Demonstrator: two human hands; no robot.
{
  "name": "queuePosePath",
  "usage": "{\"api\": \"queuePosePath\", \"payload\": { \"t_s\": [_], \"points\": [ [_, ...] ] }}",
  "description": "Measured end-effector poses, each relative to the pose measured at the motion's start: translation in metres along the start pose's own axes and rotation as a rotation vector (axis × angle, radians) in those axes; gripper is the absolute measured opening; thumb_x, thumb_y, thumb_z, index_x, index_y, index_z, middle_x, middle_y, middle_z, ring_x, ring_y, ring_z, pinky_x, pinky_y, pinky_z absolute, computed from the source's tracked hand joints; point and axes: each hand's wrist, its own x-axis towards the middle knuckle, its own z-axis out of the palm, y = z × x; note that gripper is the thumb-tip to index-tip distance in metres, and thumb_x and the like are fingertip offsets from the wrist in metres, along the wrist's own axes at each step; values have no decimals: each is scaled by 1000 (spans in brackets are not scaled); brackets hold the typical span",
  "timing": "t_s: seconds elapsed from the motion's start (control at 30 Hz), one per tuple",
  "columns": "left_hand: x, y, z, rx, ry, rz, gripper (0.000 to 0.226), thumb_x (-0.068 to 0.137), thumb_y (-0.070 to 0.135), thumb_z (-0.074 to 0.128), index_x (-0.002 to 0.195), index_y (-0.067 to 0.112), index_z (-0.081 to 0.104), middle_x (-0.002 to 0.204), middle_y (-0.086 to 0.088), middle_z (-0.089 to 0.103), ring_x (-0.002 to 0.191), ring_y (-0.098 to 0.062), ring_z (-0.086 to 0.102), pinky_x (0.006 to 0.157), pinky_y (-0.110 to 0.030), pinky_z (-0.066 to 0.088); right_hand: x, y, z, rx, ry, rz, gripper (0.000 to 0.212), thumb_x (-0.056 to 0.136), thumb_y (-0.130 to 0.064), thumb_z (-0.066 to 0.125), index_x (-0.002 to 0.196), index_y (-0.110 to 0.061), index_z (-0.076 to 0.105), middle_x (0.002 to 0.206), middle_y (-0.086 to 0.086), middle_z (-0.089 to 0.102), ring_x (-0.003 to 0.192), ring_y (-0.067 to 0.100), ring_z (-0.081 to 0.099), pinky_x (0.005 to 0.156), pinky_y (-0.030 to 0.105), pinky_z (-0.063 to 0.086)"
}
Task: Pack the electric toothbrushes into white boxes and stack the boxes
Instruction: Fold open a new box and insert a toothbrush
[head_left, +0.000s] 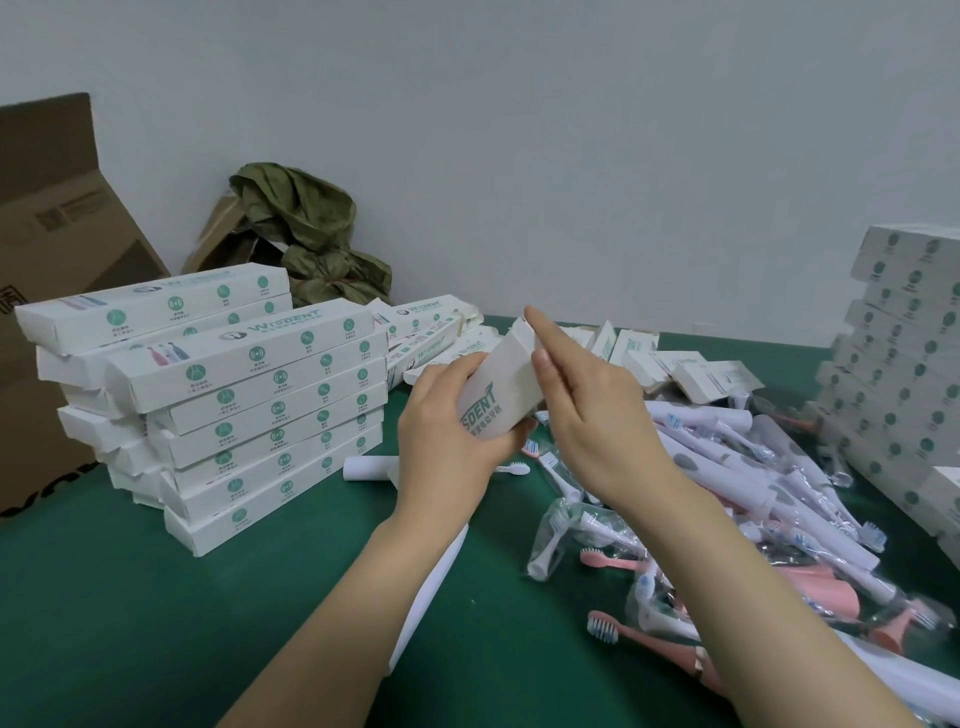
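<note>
A white toothbrush box (501, 387) with green lettering is held upright above the green table (156, 613). My left hand (447, 431) grips its lower part. My right hand (587, 410) has its fingers straight against the box's upper end, touching the top flap. A white toothbrush (374, 468) lies on the table behind my left hand. Another white handle (431, 587) lies under my left forearm. A heap of white and pink toothbrushes (753, 509) and bagged brush heads lies to the right.
A leaning stack of packed white boxes (249, 415) stands at the left. A second stack (904, 374) rises at the right edge. Flat unfolded boxes (675, 364) lie at the back, near a brown carton (57, 249) and green crumpled wrapping (311, 234).
</note>
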Motion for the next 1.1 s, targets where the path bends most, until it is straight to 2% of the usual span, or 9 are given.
{"api": "queuePosePath", "payload": {
  "t_s": [0.2,0.43,0.6,0.7,0.77,0.83,0.93,1.0,1.1],
  "points": [
    [-2,4,0,-33,-4,-22,56,59,27,86,111,19,68,88,13,52,83,12,47,70,1,34,-1,9,2,-232,-125,-87,63,98,-48,14,150,-14,24,141,5,48,122,19,46,80,9,23],
    [-7,3,5,-15,0,-4,62,61,23,87,118,16,65,95,8,49,93,-22,53,74,0,33,-1,8,-2,-278,-60,-126,55,95,-32,28,145,-13,36,135,7,54,112,26,56,84,21,34],
    [-9,1,7,-41,-16,19,64,63,25,85,122,18,62,97,11,49,95,-15,54,77,0,34,-4,12,5,-279,-19,-114,48,101,-26,29,143,-4,37,131,14,54,111,28,55,87,22,34],
    [-10,5,7,39,-148,-5,75,66,28,82,133,26,49,112,13,44,106,-5,42,86,-6,33,-5,16,7,-161,157,-7,39,101,-15,38,137,-5,47,123,12,60,108,22,55,87,12,30],
    [-10,13,6,141,-191,10,74,71,27,78,135,26,41,120,7,46,108,-8,39,89,-24,39,-2,18,-1,-47,254,127,36,101,-16,37,133,-12,54,117,4,63,104,18,57,88,21,39],
    [1,27,-1,197,-169,38,64,73,30,77,127,26,43,115,6,52,104,-14,44,81,-33,42,6,25,-11,283,338,321,35,102,-22,31,126,-17,56,108,-1,65,90,16,64,79,31,51],
    [43,52,-29,233,-149,120,58,69,31,80,116,26,48,104,6,58,93,-17,52,71,-36,46,14,28,-20,790,469,595,33,102,-29,27,115,-11,51,87,7,67,61,15,62,57,27,51],
    [80,62,-53,329,-173,139,60,65,30,83,115,23,52,104,5,62,91,-18,57,72,-37,50,8,34,-13,546,362,633,26,99,-25,37,110,-8,53,81,6,66,62,17,60,63,32,50],
    [131,61,-93,525,-235,21,61,63,32,85,114,19,53,103,2,61,88,-18,56,72,-36,51,-15,49,9,-451,-247,438,17,95,-22,45,101,-12,57,90,3,63,77,21,57,66,30,44]
  ]
}}
